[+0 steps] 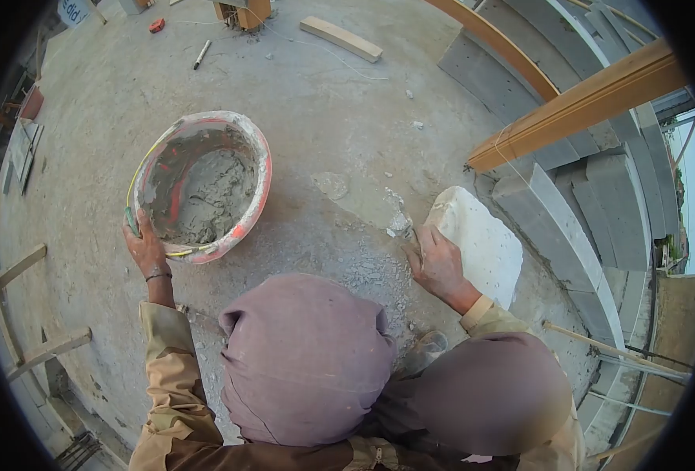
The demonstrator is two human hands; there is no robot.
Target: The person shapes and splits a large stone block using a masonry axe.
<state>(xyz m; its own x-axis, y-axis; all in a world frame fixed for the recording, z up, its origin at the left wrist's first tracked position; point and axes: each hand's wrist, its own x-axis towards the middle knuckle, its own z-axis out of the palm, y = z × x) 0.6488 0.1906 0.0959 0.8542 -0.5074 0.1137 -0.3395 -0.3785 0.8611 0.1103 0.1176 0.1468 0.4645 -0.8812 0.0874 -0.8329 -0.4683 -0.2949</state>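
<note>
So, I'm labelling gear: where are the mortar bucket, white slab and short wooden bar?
Mortar bucket (264, 173), head view: right rim.
White slab (485, 245), head view: broad face.
Short wooden bar (340, 39), head view: middle of its length.

Lettered sign (72, 11) cropped, hold of right hand (439, 267) unclear

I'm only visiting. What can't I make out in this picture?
All in the head view:
The bottom of the bucket: hidden by the grey mix.
What the right hand grips, if anything: its own back hides it.
Blue sign: cut off at the top edge.
Red object: too small to identify.
Shoe: partly hidden by the right knee.
</note>
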